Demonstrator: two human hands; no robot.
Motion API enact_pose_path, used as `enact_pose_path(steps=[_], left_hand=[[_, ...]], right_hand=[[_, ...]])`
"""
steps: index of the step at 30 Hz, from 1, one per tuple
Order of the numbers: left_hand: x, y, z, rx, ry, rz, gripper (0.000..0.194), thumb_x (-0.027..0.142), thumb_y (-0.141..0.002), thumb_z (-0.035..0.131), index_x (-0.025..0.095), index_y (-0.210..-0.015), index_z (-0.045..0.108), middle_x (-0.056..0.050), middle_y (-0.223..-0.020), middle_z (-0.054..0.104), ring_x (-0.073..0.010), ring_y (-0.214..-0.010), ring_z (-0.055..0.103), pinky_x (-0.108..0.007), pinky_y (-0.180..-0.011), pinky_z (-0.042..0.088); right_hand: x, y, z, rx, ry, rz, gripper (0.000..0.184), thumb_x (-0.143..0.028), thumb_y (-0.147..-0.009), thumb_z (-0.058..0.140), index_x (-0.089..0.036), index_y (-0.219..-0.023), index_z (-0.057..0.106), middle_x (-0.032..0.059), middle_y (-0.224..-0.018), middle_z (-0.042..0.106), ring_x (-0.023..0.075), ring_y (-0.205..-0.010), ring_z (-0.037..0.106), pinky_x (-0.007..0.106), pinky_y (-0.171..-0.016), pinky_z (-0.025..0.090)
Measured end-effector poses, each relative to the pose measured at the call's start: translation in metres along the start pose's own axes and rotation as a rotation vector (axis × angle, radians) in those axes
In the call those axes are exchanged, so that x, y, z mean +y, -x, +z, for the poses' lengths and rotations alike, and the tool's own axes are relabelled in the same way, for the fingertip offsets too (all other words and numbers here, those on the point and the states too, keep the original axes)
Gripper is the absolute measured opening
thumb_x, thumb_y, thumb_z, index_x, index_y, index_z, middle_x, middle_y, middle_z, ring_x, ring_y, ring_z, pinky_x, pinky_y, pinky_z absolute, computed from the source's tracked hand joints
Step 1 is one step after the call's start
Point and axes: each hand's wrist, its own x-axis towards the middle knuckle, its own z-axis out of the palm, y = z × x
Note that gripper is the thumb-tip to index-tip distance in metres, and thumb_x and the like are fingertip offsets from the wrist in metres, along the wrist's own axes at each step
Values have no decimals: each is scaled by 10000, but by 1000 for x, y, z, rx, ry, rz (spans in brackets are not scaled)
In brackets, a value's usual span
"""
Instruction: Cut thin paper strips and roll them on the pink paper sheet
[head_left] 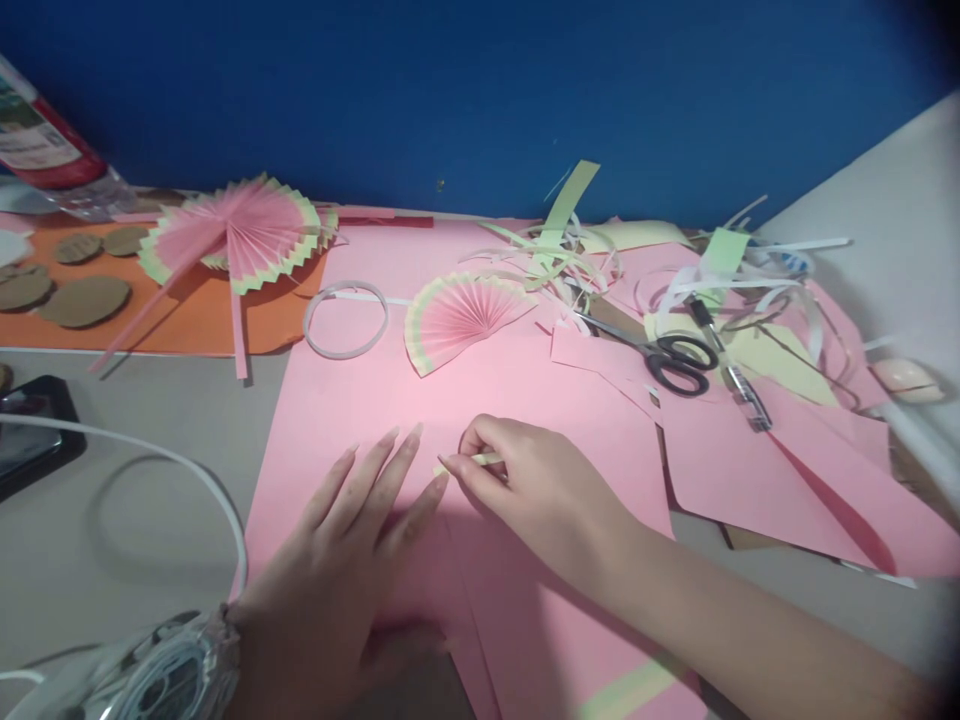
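Note:
My left hand (367, 510) lies with its fingers spread on a large sheet of pink paper (360, 395). Its index fingertip is close to the fingertips of my right hand (525, 475), which is closed in a pinch. A thin, pale yellow strip (491, 459) shows between the right fingers; I cannot make out its exact kind. Beyond the hands, a pleated pink paper fan (469, 315) with a yellow-green rim rests on the sheet. A pale tape ring (346, 320) lies to its left.
Black-handled scissors (679, 362) and a pen (731, 365) lie right, among paper scraps (574, 255). Back left, a larger fan (236, 235) and cardboard discs (86, 300) rest on orange paper (187, 340). A bottle (56, 150), phone (37, 435) and white cable (195, 465) are left.

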Motion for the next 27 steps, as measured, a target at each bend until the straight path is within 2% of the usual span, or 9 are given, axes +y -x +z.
enact_pose_path(steps=[5,11,18,27], left_hand=[[1,0,-1,8,-7,11,863,664,-788,443,96,-1421,298,-269,-1478,224,-444,-1335,242,-573,-1035,251],[2,-1,-2,12,10,-2,817,648,-767,498,221,-1432,290,-196,-1503,223,-434,-1335,252,-574,-1030,260],[2,-2,-2,-9,29,-19,838,659,-758,492,140,-1402,357,-184,-1495,254,-406,-1349,241,-551,-1073,216],[2,-2,-4,11,29,-21,822,634,-761,511,97,-1373,399,-174,-1489,277,-396,-1346,254,-539,-1083,217]], right_hand=[[-1,1,-1,-10,4,11,210,-312,-898,473,-206,-718,460,-61,-650,537,104,-586,461,242,-530,250],[2,1,4,12,28,-7,178,-302,-901,464,-215,-746,456,-64,-666,544,108,-604,466,247,-523,230],[4,3,8,27,59,-40,178,-274,-907,441,-209,-742,426,-63,-643,504,101,-561,425,249,-521,221],[5,3,11,54,109,-70,159,-255,-901,456,-201,-754,429,-55,-640,500,101,-556,426,255,-529,220]])
